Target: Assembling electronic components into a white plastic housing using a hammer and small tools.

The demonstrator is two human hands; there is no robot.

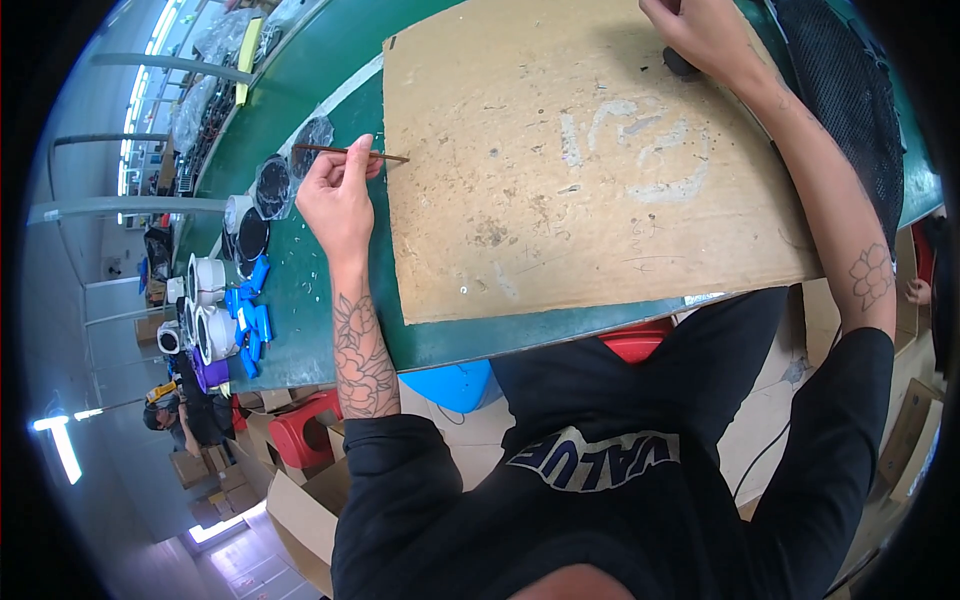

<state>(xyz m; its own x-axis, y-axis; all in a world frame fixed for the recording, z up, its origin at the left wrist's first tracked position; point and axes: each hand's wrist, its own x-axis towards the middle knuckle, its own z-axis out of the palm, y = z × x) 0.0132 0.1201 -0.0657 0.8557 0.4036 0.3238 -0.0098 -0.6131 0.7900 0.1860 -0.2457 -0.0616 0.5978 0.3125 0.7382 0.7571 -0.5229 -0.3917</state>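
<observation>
My left hand point(338, 200) is closed on a thin brown stick point(392, 157), pinched between thumb and fingers. The stick lies roughly level, and its right end reaches over the left edge of a worn cardboard sheet point(520, 180). Up at the top edge of the picture my right hand point(705, 38) is partly cut off, so its fingertips and anything in them are hidden. A small black rounded object point(678, 63) shows beside that hand, over the cardboard; whether the hand touches it I cannot tell.
The cardboard covers much of a green table point(300, 330). White ring-shaped parts point(213, 332), blue pieces point(255, 320) and black discs point(272, 187) crowd its left side. Black mesh point(850, 100) lies at the right. Below are a red stool point(637, 342) and an open carton point(303, 520). Another person point(165, 412) is at far left.
</observation>
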